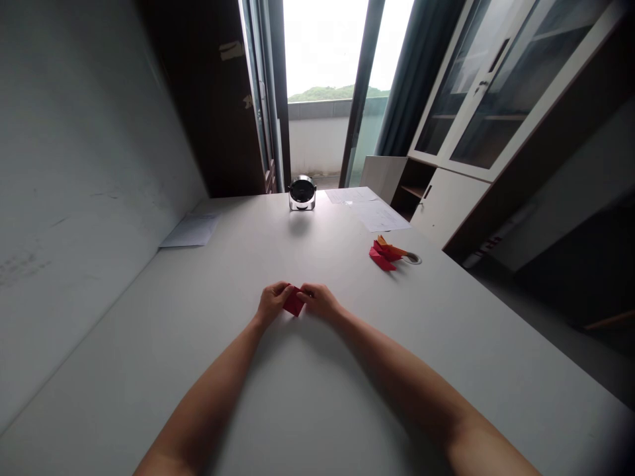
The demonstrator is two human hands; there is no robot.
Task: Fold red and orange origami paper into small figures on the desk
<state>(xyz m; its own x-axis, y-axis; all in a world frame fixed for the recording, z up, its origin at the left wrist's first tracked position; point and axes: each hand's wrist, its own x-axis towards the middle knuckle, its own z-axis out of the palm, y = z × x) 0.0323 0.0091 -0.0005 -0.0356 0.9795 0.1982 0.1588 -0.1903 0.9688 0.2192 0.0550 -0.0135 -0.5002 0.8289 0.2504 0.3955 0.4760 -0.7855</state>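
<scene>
A small folded red paper (294,303) is held just above or on the white table (288,396), one corner pointing toward me. My left hand (272,301) pinches its left edge, thumb on top. On the right side, my right hand (318,301) grips the paper's upper right edge between thumb and fingers. The fingers partly cover the paper's far corner and sides.
Folded red and orange paper pieces (385,254) lie to the right, beside a round cable hole (413,258). A small black fan (302,192) stands at the far edge. Paper sheets (380,215) lie at the back right, and more sheets (191,231) by the left wall.
</scene>
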